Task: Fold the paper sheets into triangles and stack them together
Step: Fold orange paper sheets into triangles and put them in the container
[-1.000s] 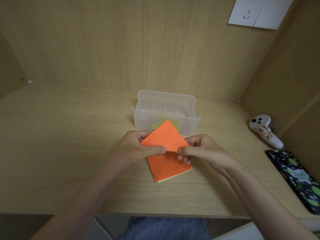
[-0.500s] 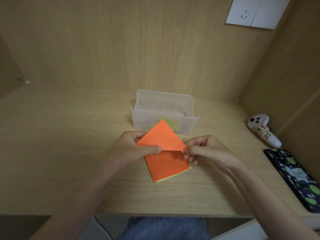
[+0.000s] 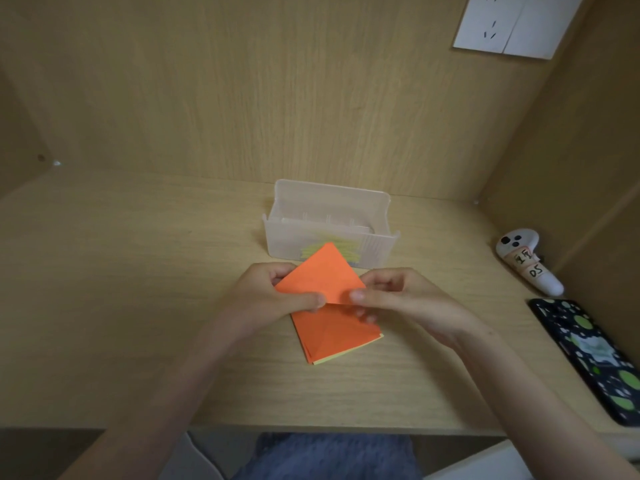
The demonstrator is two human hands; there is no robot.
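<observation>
An orange paper triangle (image 3: 320, 275) is held just above the desk, its apex pointing away from me. My left hand (image 3: 266, 299) pinches its left half, thumb on top near the lower edge. My right hand (image 3: 398, 299) pinches its right lower corner between thumb and fingers. Under the hands a pile of orange sheets (image 3: 334, 336) lies flat on the desk, with a yellow sheet's edge showing along its bottom. The pile's upper part is hidden by the triangle and my fingers.
A translucent plastic box (image 3: 329, 216) stands just behind the triangle, with yellow paper showing through its front wall. A white controller (image 3: 526, 265) and a dark patterned phone (image 3: 592, 355) lie at the right. The wooden desk (image 3: 121, 289) ends in walls behind and to the right.
My right thumb has slid left along the triangle's lower edge, back toward my left thumb. The triangle stays held at the same spot.
</observation>
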